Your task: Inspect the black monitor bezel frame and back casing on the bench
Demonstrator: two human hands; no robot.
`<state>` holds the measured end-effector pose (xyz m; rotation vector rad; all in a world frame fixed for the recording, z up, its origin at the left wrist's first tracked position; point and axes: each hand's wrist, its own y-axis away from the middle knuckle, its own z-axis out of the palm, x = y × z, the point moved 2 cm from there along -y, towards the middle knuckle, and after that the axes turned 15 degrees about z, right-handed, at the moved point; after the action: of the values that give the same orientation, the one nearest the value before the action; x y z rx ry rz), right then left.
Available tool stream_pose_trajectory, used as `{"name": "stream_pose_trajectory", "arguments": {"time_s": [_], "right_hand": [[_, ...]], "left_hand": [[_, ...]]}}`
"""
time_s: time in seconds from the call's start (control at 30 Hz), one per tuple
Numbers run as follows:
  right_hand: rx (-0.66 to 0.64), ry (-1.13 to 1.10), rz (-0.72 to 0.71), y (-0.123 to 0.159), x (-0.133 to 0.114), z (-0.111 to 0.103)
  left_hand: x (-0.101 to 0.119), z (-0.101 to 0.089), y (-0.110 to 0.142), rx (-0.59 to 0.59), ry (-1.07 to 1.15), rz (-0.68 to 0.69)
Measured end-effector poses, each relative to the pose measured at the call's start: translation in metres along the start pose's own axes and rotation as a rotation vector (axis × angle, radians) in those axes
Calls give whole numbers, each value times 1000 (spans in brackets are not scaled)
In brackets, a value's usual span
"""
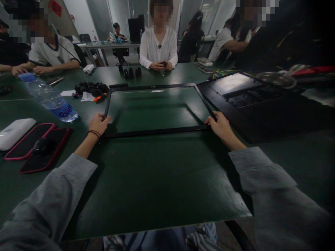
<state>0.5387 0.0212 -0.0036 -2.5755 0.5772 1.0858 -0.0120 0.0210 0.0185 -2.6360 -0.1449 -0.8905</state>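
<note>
Between my hands is a thin black rectangular screen bezel (pixel 157 131), an open frame through which the green table shows. My left hand (pixel 98 123) is closed around its left side near the lower corner. On the opposite side, my right hand (pixel 218 126) grips the lower right corner, thumb and fingers on the rim. The bezel casts a shadow on the table beneath it, and its far edge carries a small light logo. To the right of it lies a large black panel (pixel 251 118) with a bright reflective area.
A water bottle (pixel 59 104) leans at the left, beyond two red-edged phones (pixel 49 153) and a white case (pixel 17 132). Black parts (pixel 91 89) lie in a pile past the bezel's left corner. Across the table (pixel 157 181) sits a person in white (pixel 158 47); others sit at both sides.
</note>
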Motion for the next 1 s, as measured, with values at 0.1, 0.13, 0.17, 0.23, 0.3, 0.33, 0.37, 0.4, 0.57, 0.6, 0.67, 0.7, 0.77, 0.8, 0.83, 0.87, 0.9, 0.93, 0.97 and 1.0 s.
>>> {"name": "stream_pose_trajectory", "arguments": {"time_s": [0.1,0.13,0.17,0.23,0.3,0.33,0.37,0.4,0.57,0.6,0.67,0.7,0.77,0.8,0.83,0.87,0.9,0.93,0.97,1.0], "right_hand": [[6,-10,-10,0,0,1],[9,-13,-12,-1,0,1],[12,-15,-13,-1,1,2],[15,-16,-12,-2,2,2],[14,-18,-13,-2,3,2],[14,-17,-12,-3,4,2],[13,-15,-9,-3,4,2],[14,-12,-6,-3,4,2],[20,-4,-9,-2,2,1],[20,-6,-11,-2,1,1],[15,-11,-12,-1,0,0],[12,-12,-10,-1,0,0],[9,-11,-4,0,-1,0],[8,-10,-1,0,-2,0],[7,-9,2,1,-2,0],[8,-8,4,1,-2,-1],[8,-7,4,1,-2,0],[9,-6,4,0,-1,0],[10,-5,1,0,0,0],[10,-6,-2,-1,1,1]], "left_hand": [[1,0,0,2,-18,-6],[1,0,0,4,-21,-6],[1,0,0,5,-20,-4],[0,0,0,5,-14,-3],[0,0,0,5,-9,-4],[0,0,0,5,-8,-3],[0,0,0,6,-8,-2],[1,0,0,8,-8,-1],[3,-1,1,12,-12,3],[3,-1,1,9,-12,4],[2,-1,1,6,-15,7],[2,-1,1,7,-16,8],[1,-1,0,8,-16,7],[0,-1,0,7,-14,6],[0,-1,0,7,-12,5],[-1,-1,0,6,-10,5],[-1,0,0,4,-9,5],[-2,0,-1,1,-8,6],[-3,1,-1,-2,-9,6],[-4,1,-1,-3,-11,5]]}}
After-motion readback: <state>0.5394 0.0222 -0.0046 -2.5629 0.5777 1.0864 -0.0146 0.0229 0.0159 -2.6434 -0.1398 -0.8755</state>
